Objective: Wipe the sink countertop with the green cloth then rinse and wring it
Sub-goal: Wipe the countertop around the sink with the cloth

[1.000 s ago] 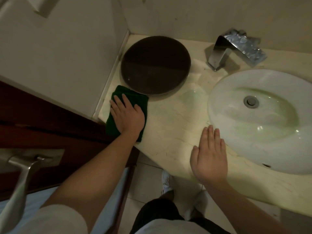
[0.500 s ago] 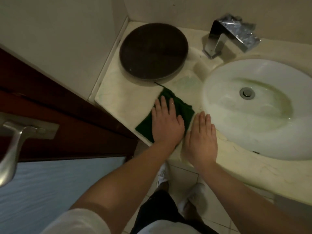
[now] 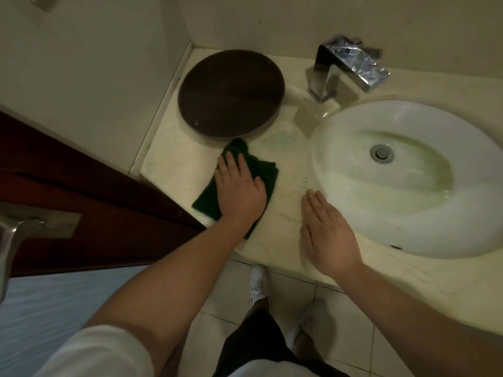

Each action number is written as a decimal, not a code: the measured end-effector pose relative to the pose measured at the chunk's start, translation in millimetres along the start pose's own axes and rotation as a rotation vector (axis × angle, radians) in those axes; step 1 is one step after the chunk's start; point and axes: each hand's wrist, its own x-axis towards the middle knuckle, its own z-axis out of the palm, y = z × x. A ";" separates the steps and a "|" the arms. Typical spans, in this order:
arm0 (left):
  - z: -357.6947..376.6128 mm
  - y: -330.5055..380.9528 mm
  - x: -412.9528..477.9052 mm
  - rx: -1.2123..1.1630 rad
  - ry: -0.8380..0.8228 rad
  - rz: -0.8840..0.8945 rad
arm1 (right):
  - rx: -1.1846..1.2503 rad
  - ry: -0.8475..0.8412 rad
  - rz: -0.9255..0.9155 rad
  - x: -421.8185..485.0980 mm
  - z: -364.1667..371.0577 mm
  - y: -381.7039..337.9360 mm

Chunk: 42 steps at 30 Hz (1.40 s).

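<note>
The folded green cloth [image 3: 262, 170] lies flat on the pale marble countertop [image 3: 174, 167], just in front of a dark round tray. My left hand [image 3: 239, 189] presses palm-down on the cloth and covers most of it. Flat on the bare counter rests my right hand [image 3: 326, 232], fingers together, at the front edge beside the white oval sink basin [image 3: 353, 186]. A chrome faucet [image 3: 345, 63] stands behind the basin, with no water running.
The dark round tray [image 3: 231, 91] fills the counter's back left corner against the wall. A dark wooden door [image 3: 81, 191] with a metal handle [image 3: 11, 235] stands close on the left. My feet are on the tiled floor [image 3: 340, 317] below the counter edge.
My left hand swept the cloth from the counter's left edge rightward toward my right hand, then drew it back a little left. My right hand stayed flat near the basin.
</note>
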 end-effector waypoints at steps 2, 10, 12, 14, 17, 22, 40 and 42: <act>1.4 23.7 11.7 -0.005 0.004 0.066 | 0.025 0.012 0.011 -0.3 0.5 -3.0; 1.5 88.7 71.9 -0.002 -0.019 0.175 | 0.120 0.056 0.043 2.6 -1.6 -4.2; 3.2 94.2 77.9 0.026 -0.010 0.219 | 0.131 0.062 0.040 3.6 -1.9 -3.5; 1.7 93.6 76.4 0.039 -0.020 0.294 | 0.142 0.051 0.043 3.0 -2.4 -1.7; 3.9 88.6 56.1 0.012 -0.037 0.450 | 0.203 0.033 0.054 2.4 -3.9 -1.7; -11.1 63.1 17.2 -0.229 -0.179 0.581 | 0.325 0.170 0.169 -3.3 -14.2 -3.5; -0.9 -50.9 44.1 -0.042 0.024 0.137 | -0.104 -0.042 0.158 214.5 -17.3 -24.3; -0.3 -51.9 44.7 -0.050 0.030 0.140 | -0.079 0.020 0.226 221.3 -22.2 -4.2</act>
